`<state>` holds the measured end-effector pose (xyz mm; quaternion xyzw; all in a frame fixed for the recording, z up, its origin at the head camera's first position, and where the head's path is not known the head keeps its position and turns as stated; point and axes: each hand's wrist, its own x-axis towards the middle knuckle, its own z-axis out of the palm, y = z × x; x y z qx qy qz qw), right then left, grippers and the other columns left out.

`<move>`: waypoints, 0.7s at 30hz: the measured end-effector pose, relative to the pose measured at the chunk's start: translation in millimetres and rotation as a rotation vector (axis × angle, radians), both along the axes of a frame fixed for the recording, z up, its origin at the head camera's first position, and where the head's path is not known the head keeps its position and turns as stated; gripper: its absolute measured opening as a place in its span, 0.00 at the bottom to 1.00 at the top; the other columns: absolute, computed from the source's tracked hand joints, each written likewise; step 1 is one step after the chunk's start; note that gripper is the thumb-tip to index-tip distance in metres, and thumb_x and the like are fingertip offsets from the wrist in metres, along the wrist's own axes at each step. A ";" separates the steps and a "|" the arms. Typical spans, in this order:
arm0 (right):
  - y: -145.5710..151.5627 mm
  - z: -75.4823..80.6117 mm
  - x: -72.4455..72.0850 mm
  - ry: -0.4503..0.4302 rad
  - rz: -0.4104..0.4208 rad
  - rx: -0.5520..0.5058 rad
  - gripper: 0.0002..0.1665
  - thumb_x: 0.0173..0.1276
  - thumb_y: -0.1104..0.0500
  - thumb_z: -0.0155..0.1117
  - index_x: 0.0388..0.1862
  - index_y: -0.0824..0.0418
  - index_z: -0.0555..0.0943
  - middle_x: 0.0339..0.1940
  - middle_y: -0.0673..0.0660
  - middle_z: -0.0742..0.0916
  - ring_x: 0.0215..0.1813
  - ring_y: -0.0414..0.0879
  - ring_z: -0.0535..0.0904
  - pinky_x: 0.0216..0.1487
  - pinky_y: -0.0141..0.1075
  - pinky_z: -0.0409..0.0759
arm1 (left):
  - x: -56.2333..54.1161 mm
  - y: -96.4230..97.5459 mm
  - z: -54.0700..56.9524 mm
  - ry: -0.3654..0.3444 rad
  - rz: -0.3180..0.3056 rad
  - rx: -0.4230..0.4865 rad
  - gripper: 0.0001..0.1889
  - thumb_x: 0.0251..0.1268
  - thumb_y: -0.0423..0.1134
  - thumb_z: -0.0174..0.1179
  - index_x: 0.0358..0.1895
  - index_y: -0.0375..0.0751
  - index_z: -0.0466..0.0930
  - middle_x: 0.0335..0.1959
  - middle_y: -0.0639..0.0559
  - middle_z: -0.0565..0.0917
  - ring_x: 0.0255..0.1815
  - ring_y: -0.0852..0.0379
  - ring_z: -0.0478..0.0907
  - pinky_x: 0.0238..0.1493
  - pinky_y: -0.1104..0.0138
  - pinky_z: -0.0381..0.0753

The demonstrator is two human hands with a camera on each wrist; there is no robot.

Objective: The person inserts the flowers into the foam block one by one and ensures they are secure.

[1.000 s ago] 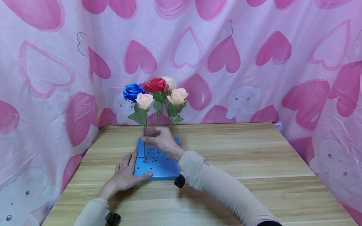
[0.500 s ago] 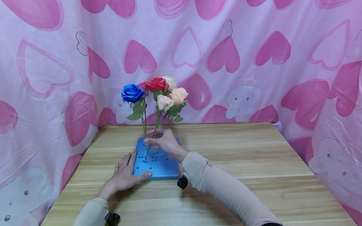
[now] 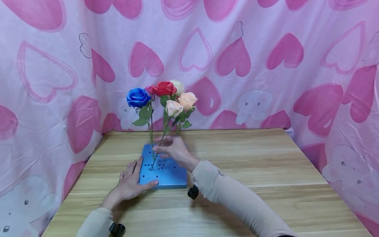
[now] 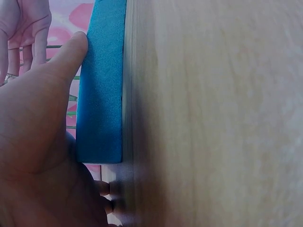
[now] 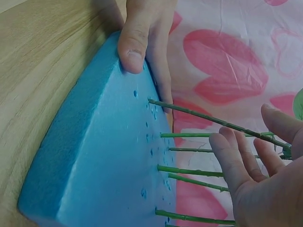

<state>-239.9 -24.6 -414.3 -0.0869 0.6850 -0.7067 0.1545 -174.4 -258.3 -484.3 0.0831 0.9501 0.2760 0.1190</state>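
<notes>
My right hand (image 3: 178,153) holds the thin stem of a pale pink rose (image 3: 174,108) between thumb and fingers. The rose leans right, its stem foot in a hole of the blue foam block (image 3: 170,177). In the right wrist view, the stem (image 5: 203,116) slants from the block past the fingertips (image 5: 222,142). My left hand (image 3: 130,182) rests against the block's left side with fingers straight, its thumb (image 4: 71,52) on the near edge.
A blue rose (image 3: 138,97), a red rose (image 3: 164,89), a peach rose (image 3: 187,100) and a white rose (image 3: 177,86) stand behind the hand. A magenta bloom (image 3: 149,90) is partly hidden. Holes dot the block, which lies on a wooden table (image 3: 251,158) before a pink heart-patterned curtain (image 3: 266,82).
The pale pink rose has swung from near upright at the left to a rightward lean, uncovering the blue rose's stem. My right hand has shifted slightly right; the left has stayed put.
</notes>
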 end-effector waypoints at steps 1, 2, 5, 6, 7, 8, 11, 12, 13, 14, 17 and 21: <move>1.6 0.3 0.3 0.000 0.000 -0.001 0.21 0.72 0.62 0.82 0.63 0.57 0.90 0.50 0.57 0.94 0.51 0.50 0.95 0.61 0.54 0.91 | 0.0 0.3 0.2 0.002 0.000 0.002 0.71 0.69 0.76 0.66 0.92 0.37 0.30 0.90 0.21 0.40 0.90 0.19 0.31 0.81 0.20 0.29; 3.0 0.5 0.5 -0.001 0.000 -0.002 0.21 0.72 0.62 0.82 0.62 0.57 0.90 0.50 0.57 0.94 0.51 0.51 0.95 0.62 0.56 0.91 | 0.0 0.5 0.3 0.003 0.001 0.004 0.71 0.69 0.77 0.66 0.92 0.37 0.30 0.90 0.21 0.40 0.90 0.19 0.31 0.81 0.20 0.29; 7.2 0.9 1.4 -0.002 -0.004 -0.007 0.22 0.71 0.62 0.83 0.63 0.58 0.90 0.51 0.58 0.94 0.52 0.53 0.94 0.65 0.62 0.88 | -0.2 0.9 0.2 0.007 0.005 0.008 0.71 0.68 0.77 0.66 0.92 0.37 0.30 0.90 0.21 0.40 0.90 0.19 0.31 0.81 0.20 0.28; 8.4 1.1 1.9 -0.001 -0.005 -0.008 0.22 0.71 0.62 0.83 0.63 0.59 0.90 0.51 0.59 0.94 0.52 0.53 0.94 0.66 0.63 0.87 | -0.1 1.1 0.3 0.008 0.006 0.009 0.72 0.68 0.77 0.66 0.92 0.37 0.30 0.90 0.21 0.40 0.90 0.18 0.31 0.80 0.20 0.28; 9.7 1.1 2.6 -0.003 -0.006 -0.004 0.23 0.71 0.62 0.83 0.63 0.59 0.90 0.52 0.59 0.94 0.53 0.53 0.94 0.67 0.64 0.86 | 0.1 1.3 0.2 0.007 0.007 0.009 0.72 0.68 0.77 0.66 0.92 0.37 0.30 0.90 0.21 0.40 0.90 0.19 0.31 0.80 0.20 0.28; 10.9 1.2 3.5 -0.004 -0.008 0.005 0.23 0.71 0.61 0.83 0.64 0.59 0.90 0.52 0.59 0.94 0.53 0.53 0.94 0.67 0.64 0.86 | 0.2 1.4 0.1 0.004 0.008 0.010 0.72 0.68 0.77 0.66 0.92 0.37 0.30 0.90 0.21 0.40 0.90 0.18 0.31 0.80 0.19 0.28; 14.9 1.2 6.9 -0.018 -0.018 0.030 0.24 0.71 0.60 0.83 0.65 0.57 0.89 0.52 0.57 0.94 0.53 0.53 0.94 0.67 0.63 0.86 | 1.1 2.0 -0.2 -0.005 0.009 0.015 0.72 0.68 0.77 0.66 0.92 0.37 0.30 0.90 0.21 0.40 0.89 0.18 0.31 0.80 0.19 0.29; 16.3 1.1 8.1 -0.024 -0.020 0.037 0.25 0.71 0.60 0.83 0.65 0.57 0.88 0.52 0.57 0.94 0.54 0.54 0.94 0.67 0.63 0.86 | 1.4 2.2 -0.5 -0.008 0.008 0.014 0.72 0.68 0.77 0.66 0.92 0.37 0.30 0.90 0.21 0.40 0.89 0.18 0.31 0.80 0.19 0.29; 17.8 0.9 9.2 -0.032 -0.019 0.042 0.26 0.72 0.60 0.83 0.66 0.57 0.88 0.52 0.57 0.94 0.55 0.55 0.94 0.67 0.63 0.86 | 1.7 2.2 -0.9 -0.009 0.008 0.013 0.72 0.68 0.77 0.66 0.92 0.37 0.30 0.90 0.21 0.40 0.89 0.18 0.31 0.80 0.19 0.29; 19.1 0.8 10.3 -0.038 -0.017 0.045 0.26 0.71 0.60 0.83 0.67 0.57 0.88 0.52 0.57 0.94 0.56 0.56 0.94 0.67 0.63 0.86 | 2.1 2.1 -1.3 -0.010 0.008 0.011 0.72 0.68 0.77 0.66 0.92 0.37 0.30 0.90 0.21 0.40 0.89 0.18 0.31 0.80 0.19 0.29; 23.3 0.8 13.0 -0.044 -0.009 0.047 0.28 0.72 0.60 0.83 0.69 0.57 0.87 0.52 0.57 0.95 0.59 0.58 0.93 0.67 0.62 0.86 | 2.8 1.4 -2.5 -0.004 0.006 0.003 0.72 0.68 0.78 0.66 0.92 0.37 0.29 0.90 0.21 0.40 0.89 0.18 0.31 0.80 0.19 0.28; 29.4 1.3 16.6 -0.037 -0.003 0.051 0.30 0.72 0.61 0.82 0.72 0.59 0.85 0.53 0.58 0.94 0.62 0.63 0.91 0.66 0.60 0.88 | 3.5 0.0 -2.6 0.005 0.005 0.011 0.72 0.68 0.77 0.66 0.92 0.38 0.29 0.90 0.21 0.40 0.89 0.18 0.31 0.80 0.19 0.28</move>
